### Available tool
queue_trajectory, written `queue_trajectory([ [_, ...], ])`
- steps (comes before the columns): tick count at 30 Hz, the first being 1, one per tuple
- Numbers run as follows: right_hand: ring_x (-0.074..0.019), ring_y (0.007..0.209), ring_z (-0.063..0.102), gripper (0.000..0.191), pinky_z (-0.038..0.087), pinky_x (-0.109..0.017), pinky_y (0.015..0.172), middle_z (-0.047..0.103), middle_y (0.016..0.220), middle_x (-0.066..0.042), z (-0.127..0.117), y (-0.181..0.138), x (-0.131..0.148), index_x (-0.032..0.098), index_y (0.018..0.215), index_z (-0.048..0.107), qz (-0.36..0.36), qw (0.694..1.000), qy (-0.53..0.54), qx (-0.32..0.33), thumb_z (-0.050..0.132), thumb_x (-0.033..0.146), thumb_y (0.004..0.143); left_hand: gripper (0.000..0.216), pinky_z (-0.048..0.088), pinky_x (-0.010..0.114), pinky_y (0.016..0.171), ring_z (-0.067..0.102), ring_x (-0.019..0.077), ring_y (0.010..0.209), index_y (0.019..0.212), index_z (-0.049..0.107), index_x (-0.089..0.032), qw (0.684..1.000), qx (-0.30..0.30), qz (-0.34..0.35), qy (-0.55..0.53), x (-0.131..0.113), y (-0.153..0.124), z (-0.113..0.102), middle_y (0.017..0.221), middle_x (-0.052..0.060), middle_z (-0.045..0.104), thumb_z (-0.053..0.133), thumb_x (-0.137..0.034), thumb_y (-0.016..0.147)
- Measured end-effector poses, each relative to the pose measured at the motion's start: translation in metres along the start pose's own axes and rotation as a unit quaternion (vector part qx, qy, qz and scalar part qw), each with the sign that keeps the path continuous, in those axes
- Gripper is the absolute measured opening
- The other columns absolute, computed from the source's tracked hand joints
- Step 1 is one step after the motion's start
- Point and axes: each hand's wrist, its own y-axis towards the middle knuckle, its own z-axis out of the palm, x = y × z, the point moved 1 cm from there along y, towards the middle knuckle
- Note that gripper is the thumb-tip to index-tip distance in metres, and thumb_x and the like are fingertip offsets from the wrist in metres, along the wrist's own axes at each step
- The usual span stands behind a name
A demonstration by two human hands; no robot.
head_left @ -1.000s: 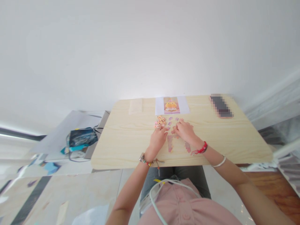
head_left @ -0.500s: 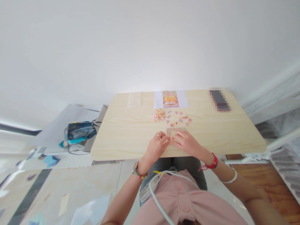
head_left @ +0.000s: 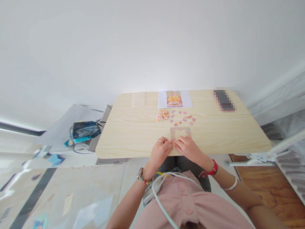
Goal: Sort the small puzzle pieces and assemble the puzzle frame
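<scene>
Near the table's front edge lies a partly assembled jigsaw puzzle point(head_left: 174, 129), its pieces forming a border around a bare middle. My left hand point(head_left: 161, 150) has thumb and fingers pinched at the puzzle's lower left corner. Coming from the other side, my right hand point(head_left: 189, 149) curls its fingers over the lower part of the puzzle and hides its right and bottom edges. Between the fingertips of both hands is a small yellowish jigsaw piece point(head_left: 174, 143), mostly covered. Beyond the puzzle, several loose pinkish and purple pieces point(head_left: 184, 120) lie scattered beside a heap of orange pieces point(head_left: 163, 115).
A white sheet with a printed pumpkin picture point(head_left: 174, 99) lies at the back of the wooden table point(head_left: 128, 133). Left of it is a pale translucent sheet point(head_left: 138, 100); a blurred-out phone point(head_left: 224, 100) rests at the back right. A white cable point(head_left: 157, 203) crosses my lap.
The view has shifted slightly. My right hand has come down toward the puzzle's lower left, uncovering more of its bare middle. Both hands' fingertips are now closer together.
</scene>
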Motion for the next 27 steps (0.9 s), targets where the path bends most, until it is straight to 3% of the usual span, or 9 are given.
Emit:
queue_trajectory([
  [12, -0.0143, 0.071, 0.049, 0.022, 0.032, -0.031, 0.069, 0.055, 0.071, -0.003, 0.003, -0.001, 0.002, 0.016, 0.072, 0.058, 0.007, 1.000, -0.025, -0.018, 0.042, 0.017, 0.087, 0.021, 0.046, 0.027, 0.074, 0.052, 0.0138, 0.080, 0.093, 0.063, -0.020, 0.999, -0.036, -0.018, -0.010, -0.001, 0.005, 0.001, 0.088, 0.005, 0.052, 0.046, -0.026, 0.084],
  [27, -0.0123, 0.069, 0.051, 0.023, 0.031, -0.029, 0.069, 0.056, 0.070, -0.002, 0.014, -0.008, 0.000, 0.017, 0.077, 0.062, 0.008, 0.999, 0.004, -0.052, 0.041, 0.019, 0.089, 0.015, 0.045, 0.027, 0.078, 0.053, 0.0142, 0.082, 0.087, 0.065, -0.021, 0.998, -0.010, -0.067, -0.017, -0.005, 0.013, 0.000, 0.088, 0.004, 0.053, 0.052, -0.018, 0.079],
])
